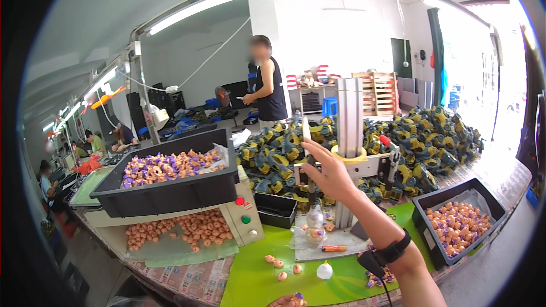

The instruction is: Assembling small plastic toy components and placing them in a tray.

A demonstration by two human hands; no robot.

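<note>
At the lower edge, my left hand (280,302) is closed round a small doll head (298,298) with purple hair. My right hand (331,175) is raised at the bench press (351,119), fingers stretched out toward its upright rod (306,129); whether they touch it is unclear. Below the press lie a clear plastic bag (314,233) and an orange battery-like cylinder (334,248). Nearer to me, several bald peach doll heads (282,276) and a white squeeze bottle (325,271) rest on the green mat (244,284).
A black tray (165,202) of purple-haired heads tops a machine (248,210) with bald heads beneath. Another black bin (446,250) stands right. Behind the press are piled grey-yellow plastic parts (426,153) and a red-handled clamp (389,143). A person (267,85) stands beyond.
</note>
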